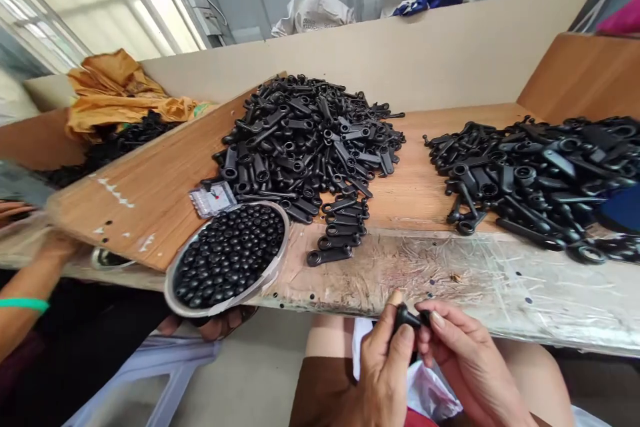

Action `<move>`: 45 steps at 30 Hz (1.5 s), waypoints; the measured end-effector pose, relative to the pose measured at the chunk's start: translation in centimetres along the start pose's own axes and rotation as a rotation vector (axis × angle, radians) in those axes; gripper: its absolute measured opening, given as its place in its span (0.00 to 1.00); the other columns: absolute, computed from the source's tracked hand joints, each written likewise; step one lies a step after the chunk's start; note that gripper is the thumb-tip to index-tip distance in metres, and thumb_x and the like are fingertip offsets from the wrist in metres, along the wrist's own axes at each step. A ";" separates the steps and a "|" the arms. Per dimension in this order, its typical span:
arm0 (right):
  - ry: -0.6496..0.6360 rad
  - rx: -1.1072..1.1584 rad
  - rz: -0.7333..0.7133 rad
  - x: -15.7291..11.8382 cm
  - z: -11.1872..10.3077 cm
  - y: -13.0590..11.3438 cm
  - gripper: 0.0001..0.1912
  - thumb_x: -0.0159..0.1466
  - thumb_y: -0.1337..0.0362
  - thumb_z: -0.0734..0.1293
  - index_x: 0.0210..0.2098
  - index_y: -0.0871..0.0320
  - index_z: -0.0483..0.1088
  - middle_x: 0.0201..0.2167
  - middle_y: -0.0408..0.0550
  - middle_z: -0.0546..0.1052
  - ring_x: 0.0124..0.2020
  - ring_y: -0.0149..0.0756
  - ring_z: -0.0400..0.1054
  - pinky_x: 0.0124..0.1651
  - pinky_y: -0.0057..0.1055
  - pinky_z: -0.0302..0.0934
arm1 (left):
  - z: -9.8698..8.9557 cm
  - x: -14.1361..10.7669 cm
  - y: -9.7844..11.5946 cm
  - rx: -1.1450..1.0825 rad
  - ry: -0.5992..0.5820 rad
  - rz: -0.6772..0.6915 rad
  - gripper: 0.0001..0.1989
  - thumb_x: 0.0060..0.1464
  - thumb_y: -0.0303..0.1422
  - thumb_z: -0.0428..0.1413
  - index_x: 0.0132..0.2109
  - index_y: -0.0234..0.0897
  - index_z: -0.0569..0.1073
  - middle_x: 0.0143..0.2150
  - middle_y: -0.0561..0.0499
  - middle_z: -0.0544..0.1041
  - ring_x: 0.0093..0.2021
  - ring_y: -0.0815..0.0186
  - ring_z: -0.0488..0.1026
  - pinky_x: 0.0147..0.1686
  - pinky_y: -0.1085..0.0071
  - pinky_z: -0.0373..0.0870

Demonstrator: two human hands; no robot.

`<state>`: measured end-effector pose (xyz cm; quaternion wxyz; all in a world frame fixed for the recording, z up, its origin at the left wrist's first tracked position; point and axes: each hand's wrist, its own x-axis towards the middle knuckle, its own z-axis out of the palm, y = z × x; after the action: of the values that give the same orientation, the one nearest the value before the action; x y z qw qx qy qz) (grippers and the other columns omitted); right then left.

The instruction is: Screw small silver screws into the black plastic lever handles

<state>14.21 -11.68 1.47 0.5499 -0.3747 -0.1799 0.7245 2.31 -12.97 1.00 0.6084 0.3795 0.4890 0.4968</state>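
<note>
Just past the bench's front edge, above the lap, my left hand (387, 360) is closed round a black handle (404, 317) whose thin shaft points right. My right hand (463, 347) pinches a small black knob (425, 317) at the end of that shaft. A short column of black handles (330, 255) lies on the plastic-covered front strip of the bench (390, 267). Behind it rises a large heap of black handles (300, 140). To the left, a round metal bowl (173, 297) holds many small black knobs (230, 253).
Another pile of black handles (525, 173) covers the right side. A small clear plastic box (214, 199) sits behind the bowl. A wooden divider (150, 187) slants across the left. Beyond it, a person's arm (30, 287) with a green band reaches over the bench.
</note>
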 end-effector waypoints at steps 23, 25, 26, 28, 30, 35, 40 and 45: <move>0.004 0.080 -0.041 -1.1 1.9 0.8 0.14 0.50 0.59 0.77 0.26 0.65 0.75 0.13 0.43 0.71 0.12 0.24 0.63 0.12 0.16 0.57 | -0.6 0.2 -2.0 0.408 0.166 0.620 0.18 0.64 0.37 0.48 0.60 0.45 0.67 0.53 0.47 0.76 0.49 0.61 0.74 0.48 0.70 0.70; 0.006 0.079 -0.031 -1.3 1.9 0.6 0.15 0.50 0.58 0.77 0.26 0.65 0.74 0.12 0.41 0.70 0.11 0.23 0.61 0.12 0.16 0.55 | -0.9 0.4 -1.9 0.575 0.106 0.822 0.22 0.65 0.32 0.45 0.65 0.46 0.58 0.46 0.47 0.79 0.42 0.64 0.77 0.41 0.73 0.72; 0.008 0.077 -0.026 -1.4 1.9 0.6 0.15 0.51 0.58 0.76 0.26 0.64 0.73 0.12 0.40 0.69 0.11 0.22 0.60 0.12 0.15 0.54 | -1.1 0.5 -1.7 0.646 0.084 0.899 0.23 0.65 0.31 0.44 0.66 0.46 0.55 0.42 0.48 0.79 0.38 0.65 0.77 0.38 0.74 0.72; 0.010 0.064 -0.014 -1.5 1.9 0.4 0.16 0.51 0.57 0.76 0.24 0.64 0.71 0.12 0.39 0.68 0.10 0.21 0.58 0.12 0.15 0.52 | -1.3 0.6 -1.4 0.728 0.074 0.988 0.25 0.65 0.31 0.44 0.67 0.45 0.51 0.38 0.48 0.79 0.34 0.65 0.77 0.35 0.74 0.72; 0.009 0.040 -0.001 -1.6 1.9 0.4 0.19 0.49 0.55 0.76 0.22 0.63 0.69 0.10 0.37 0.65 0.09 0.21 0.55 0.10 0.16 0.49 | -1.3 0.4 -1.1 0.751 0.081 1.012 0.25 0.65 0.31 0.44 0.67 0.44 0.51 0.37 0.47 0.78 0.34 0.64 0.76 0.34 0.72 0.71; 0.067 -0.094 -0.020 -1.9 2.0 0.5 0.23 0.48 0.49 0.75 0.22 0.61 0.66 0.10 0.36 0.62 0.09 0.20 0.51 0.10 0.17 0.45 | -1.0 -0.2 -1.1 0.816 0.112 1.046 0.26 0.65 0.30 0.44 0.68 0.43 0.49 0.42 0.43 0.78 0.36 0.60 0.76 0.37 0.67 0.71; 0.134 -0.341 -0.142 -0.9 2.8 0.4 0.22 0.53 0.47 0.72 0.24 0.62 0.68 0.13 0.38 0.64 0.14 0.22 0.54 0.15 0.18 0.49 | -1.2 0.8 -1.3 0.849 0.151 1.022 0.28 0.63 0.29 0.47 0.68 0.38 0.50 0.36 0.43 0.78 0.31 0.60 0.75 0.32 0.68 0.70; 0.019 -0.624 -0.196 1.7 3.4 -0.1 0.22 0.56 0.46 0.69 0.26 0.61 0.71 0.15 0.39 0.65 0.17 0.26 0.58 0.17 0.20 0.51 | -2.3 3.0 -1.1 0.640 0.105 0.492 0.24 0.64 0.40 0.42 0.60 0.32 0.66 0.43 0.38 0.79 0.40 0.58 0.77 0.39 0.68 0.73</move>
<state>11.55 -9.50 3.22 0.4775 -0.5126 -0.4234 0.5745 0.37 -10.36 -1.25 0.2966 0.6297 0.5438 0.4689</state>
